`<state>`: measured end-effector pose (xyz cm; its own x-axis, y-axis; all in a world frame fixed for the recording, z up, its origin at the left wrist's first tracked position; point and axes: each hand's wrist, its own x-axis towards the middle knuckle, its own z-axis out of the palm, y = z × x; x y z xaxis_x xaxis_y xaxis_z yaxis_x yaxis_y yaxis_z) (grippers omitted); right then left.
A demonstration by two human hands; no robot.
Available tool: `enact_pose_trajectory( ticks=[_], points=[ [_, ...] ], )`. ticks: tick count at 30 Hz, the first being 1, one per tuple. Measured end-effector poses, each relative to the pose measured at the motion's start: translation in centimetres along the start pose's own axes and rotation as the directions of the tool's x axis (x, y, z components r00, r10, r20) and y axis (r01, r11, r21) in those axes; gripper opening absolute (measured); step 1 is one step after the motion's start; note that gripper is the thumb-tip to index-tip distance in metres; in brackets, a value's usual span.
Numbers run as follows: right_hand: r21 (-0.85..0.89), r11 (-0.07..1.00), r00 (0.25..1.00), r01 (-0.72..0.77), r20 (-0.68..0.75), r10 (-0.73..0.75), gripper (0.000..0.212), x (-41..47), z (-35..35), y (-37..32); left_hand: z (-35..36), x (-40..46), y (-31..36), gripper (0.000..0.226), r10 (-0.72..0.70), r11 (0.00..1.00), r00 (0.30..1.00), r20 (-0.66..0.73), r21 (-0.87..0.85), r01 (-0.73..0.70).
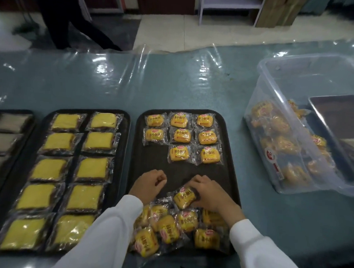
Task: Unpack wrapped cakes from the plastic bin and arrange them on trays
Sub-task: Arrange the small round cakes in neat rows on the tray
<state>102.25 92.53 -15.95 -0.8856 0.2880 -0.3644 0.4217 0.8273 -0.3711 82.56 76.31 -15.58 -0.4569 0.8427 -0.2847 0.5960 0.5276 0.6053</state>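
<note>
Right hand (208,191) is gripping a wrapped small bread cake (184,197) above the loose pile (175,226) on the black tray (182,171), left hand (149,183) curling shut, empty.

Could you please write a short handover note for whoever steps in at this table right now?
Left hand: curled shut over the middle tray, holding nothing visible.
Right hand: fingers on one wrapped cake at the top of the loose pile on the tray's near end.
Done: eight cakes in rows at the far end; third row lacks its left spot. The tray of yellow slices looks full.
Left: place the held cake, sort the pile, then empty the bin on the right, which has more cakes.
</note>
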Motion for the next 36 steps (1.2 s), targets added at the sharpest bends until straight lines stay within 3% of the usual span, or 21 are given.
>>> enact_pose_trajectory(
  ticks=[12, 24, 29, 36],
  points=[
    [0.239, 0.947, 0.918, -0.217, -0.281, 0.281, 0.051, 1.4, 2.4, -3.1, -0.4, -2.5, -2.0, 0.009, -0.034, 0.995, 0.998, -0.046, -0.093, 0.03],
    [0.297, 0.953, 0.971, -0.069, -0.197, 0.132, 0.03, 2.1, 2.9, -4.1, 1.7, -2.0, -1.7, 0.037, -0.017, 0.996, 0.998, -0.059, 0.087, 0.022],
    [0.295, 0.955, 0.982, -0.014, -0.175, 0.069, 0.03, 5.0, 2.6, -6.4, -0.4, -1.9, -4.2, 0.034, 0.006, 0.976, 0.995, -0.103, 0.218, 0.017],
    [0.25, 0.968, 0.988, 0.028, -0.151, 0.011, 0.035, 8.8, 2.3, -9.2, -3.0, -1.4, -8.0, 0.026, 0.027, 0.972, 0.992, -0.123, 0.235, 0.003]
  ],
)
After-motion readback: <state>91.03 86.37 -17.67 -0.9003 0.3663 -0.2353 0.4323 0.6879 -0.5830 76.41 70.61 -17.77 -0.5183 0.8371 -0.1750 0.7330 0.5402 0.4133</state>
